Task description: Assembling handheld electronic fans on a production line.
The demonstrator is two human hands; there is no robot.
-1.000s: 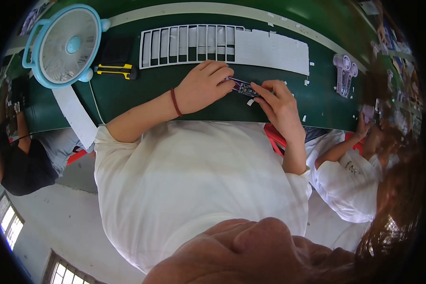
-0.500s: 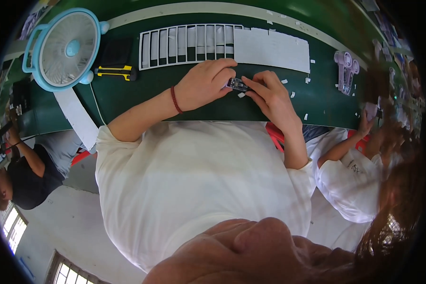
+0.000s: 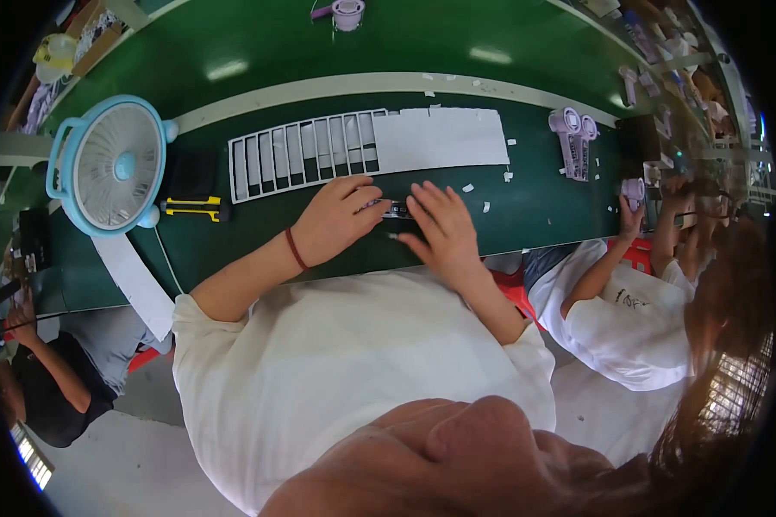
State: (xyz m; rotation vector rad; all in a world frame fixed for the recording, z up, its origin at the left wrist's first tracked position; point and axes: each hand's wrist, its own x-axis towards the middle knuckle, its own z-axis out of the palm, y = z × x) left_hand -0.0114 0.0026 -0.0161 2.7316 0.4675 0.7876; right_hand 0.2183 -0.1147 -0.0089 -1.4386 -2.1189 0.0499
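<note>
In the middle of the dark green table, my left hand [image 3: 334,221] is wrapped over what looks like a small purple handheld fan lying across in front of me. Its dark opened handle [image 3: 396,209], with electronics inside, shows between my hands; my palm hides the rest. My right hand [image 3: 444,228] has its fingers spread, the fingertips at the handle's right end. By that thumb tip is a small pale spot, too small to name. Just beyond my hands lies a white label sheet [image 3: 444,138], its left part a frame of cut-out strips [image 3: 306,153].
A blue desk fan [image 3: 123,166] stands at the left, beside a yellow-and-black utility knife [image 3: 196,208]. Purple handheld fans [image 3: 571,142] lie at the right, with white paper scraps [image 3: 486,207] scattered nearby. People sit on both sides, one at the right holding a purple fan [image 3: 633,191].
My right hand has loosened from a pinch on the handle's end to spread fingers. The handle has come down lower, close to the table. The whole view has shifted, showing more of the far side.
</note>
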